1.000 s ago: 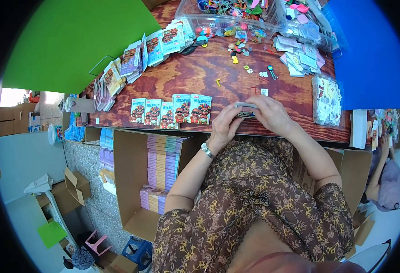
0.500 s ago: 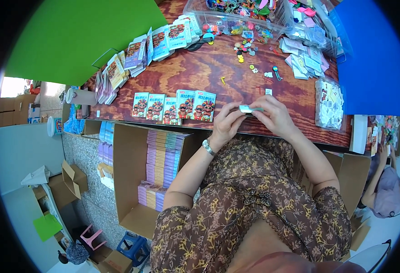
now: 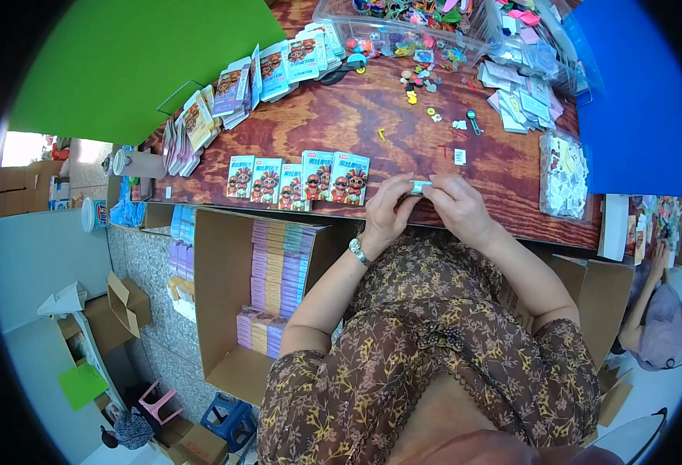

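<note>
A reddish-brown wood-grain counter (image 3: 356, 124) carries blue cartoon-printed flat packets (image 3: 298, 180), beside a brown cardboard box (image 3: 217, 310) of purple, yellow and green stacked packs (image 3: 275, 279).

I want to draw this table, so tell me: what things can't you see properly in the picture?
Head view only:
- The small pale packet between the left hand and right hand: mostly covered by fingers, too small to identify.
- Clear bins of colourful bits: cut off by the top edge.
- The small pieces scattered on the wooden table: too tiny to name.
- The cardboard box of stacked packs: its right part is hidden by the person's left arm.
</note>
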The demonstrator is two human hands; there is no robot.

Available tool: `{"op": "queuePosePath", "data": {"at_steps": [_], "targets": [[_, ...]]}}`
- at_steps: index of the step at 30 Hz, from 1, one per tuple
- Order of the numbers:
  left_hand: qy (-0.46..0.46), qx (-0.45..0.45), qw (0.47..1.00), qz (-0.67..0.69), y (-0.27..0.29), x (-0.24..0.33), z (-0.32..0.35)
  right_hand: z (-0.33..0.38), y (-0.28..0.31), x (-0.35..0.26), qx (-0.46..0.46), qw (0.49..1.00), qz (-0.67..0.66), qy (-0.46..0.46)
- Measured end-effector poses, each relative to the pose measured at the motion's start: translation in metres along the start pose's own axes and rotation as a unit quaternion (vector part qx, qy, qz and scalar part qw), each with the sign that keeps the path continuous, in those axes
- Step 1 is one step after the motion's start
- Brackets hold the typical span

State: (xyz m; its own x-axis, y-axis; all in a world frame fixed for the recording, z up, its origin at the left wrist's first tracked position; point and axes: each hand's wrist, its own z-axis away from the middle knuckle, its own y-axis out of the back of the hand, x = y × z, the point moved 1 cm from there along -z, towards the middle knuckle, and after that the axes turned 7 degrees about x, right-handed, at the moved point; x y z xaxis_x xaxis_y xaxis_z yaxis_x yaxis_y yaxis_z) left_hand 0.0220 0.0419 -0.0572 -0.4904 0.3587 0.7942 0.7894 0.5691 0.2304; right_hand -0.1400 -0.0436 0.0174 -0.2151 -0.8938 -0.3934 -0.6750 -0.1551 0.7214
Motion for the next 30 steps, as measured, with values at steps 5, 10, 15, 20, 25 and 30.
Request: {"op": "queuePosePath", "data": {"at_steps": [5, 10, 15, 20, 25, 30], "targets": [[-0.047, 0.013, 0.999, -0.023, 0.0, 0.008, -0.004, 0.008, 0.006, 0.009, -0.041, 0.998, -0.049, -0.012], [-0.114, 0.012, 0.991, -0.072, 0.002, 0.006, -0.006, 0.024, -0.003, 0.013, 0.002, 0.999, -0.052, 0.003], [-0.144, -0.025, 0.98, -0.139, 0.014, 0.007, -0.007, 0.02, -0.01, 0.007, 0.017, 0.999, -0.013, 0.027], [-0.069, -0.027, 0.986, -0.149, 0.027, 0.029, -0.023, -0.012, -0.007, 0.018, -0.086, 0.996, -0.014, -0.032], [-0.055, 0.107, 0.924, -0.364, 0.13, 0.007, -0.045, -0.064, -0.011, 0.038, -0.334, 0.912, -0.202, -0.128], [0.096, 0.083, 0.837, -0.532, 0.247, -0.071, -0.034, -0.1, -0.077, 0.05, -0.388, 0.82, -0.4, -0.132]]}}
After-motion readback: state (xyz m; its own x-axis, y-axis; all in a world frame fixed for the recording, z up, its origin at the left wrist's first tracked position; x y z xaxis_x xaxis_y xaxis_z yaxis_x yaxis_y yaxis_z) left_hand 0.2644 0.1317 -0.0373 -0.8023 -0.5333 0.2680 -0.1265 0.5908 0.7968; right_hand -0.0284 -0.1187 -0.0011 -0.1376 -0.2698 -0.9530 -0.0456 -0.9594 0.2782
